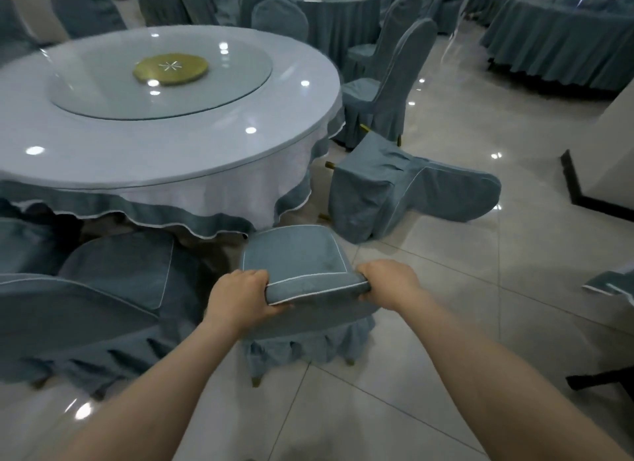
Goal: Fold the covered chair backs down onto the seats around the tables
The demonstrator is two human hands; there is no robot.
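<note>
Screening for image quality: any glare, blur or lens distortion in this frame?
Head view: ceiling-light spots glare on the round table and floor tiles; wide-angle bowing toward the edges; far tables soft; left hand, right hand and the covered chair back they grip look sharp.

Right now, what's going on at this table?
A person grips the near edge of a blue covered chair with both hands, the left hand at one end and the right hand at the other, beside the round table. The panel on top lies flat, so its back looks folded down or nearly so. To the right, a tipped chair lies on its side on the floor. Beyond it, an upright chair is not yet folded.
</note>
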